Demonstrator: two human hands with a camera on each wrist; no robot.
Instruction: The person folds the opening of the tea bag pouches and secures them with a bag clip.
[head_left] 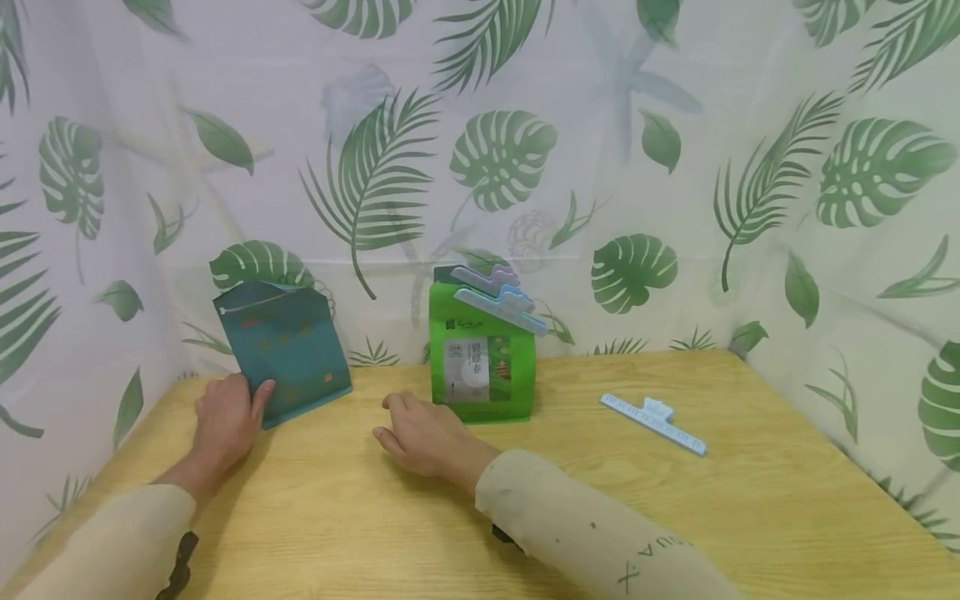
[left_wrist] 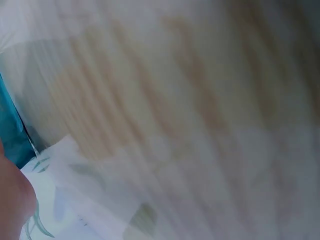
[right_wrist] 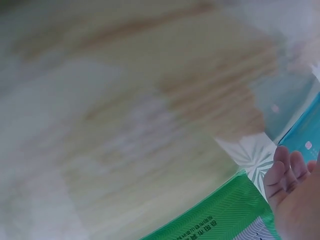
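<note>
Teal flat foil pouch [head_left: 285, 350] stands tilted at the back left of the light wooden table [head_left: 750, 517], leaning toward the leaf-print curtain [head_left: 675, 125]; my left hand [head_left: 225, 421] holds its lower left corner, thumb against the front face, fingers behind it. I see a teal sliver of that pouch [left_wrist: 9, 130] at the edge of the left wrist view (blurry, little else readable). My right hand [head_left: 423, 433] lies palm down on the table, fingers relaxed and lightly curled, gripping nothing, just beside the green stand-up bag [head_left: 482, 358], which sits upright mid-table. Two pale plastic sealing clips, lilac and blue [head_left: 498, 298], sit clamped across its top. Right wrist view shows fingertips [right_wrist: 282, 172] near the green bag [right_wrist: 220, 217]. A third light blue clip [head_left: 654, 422] lies flat, well apart to the right.
</note>
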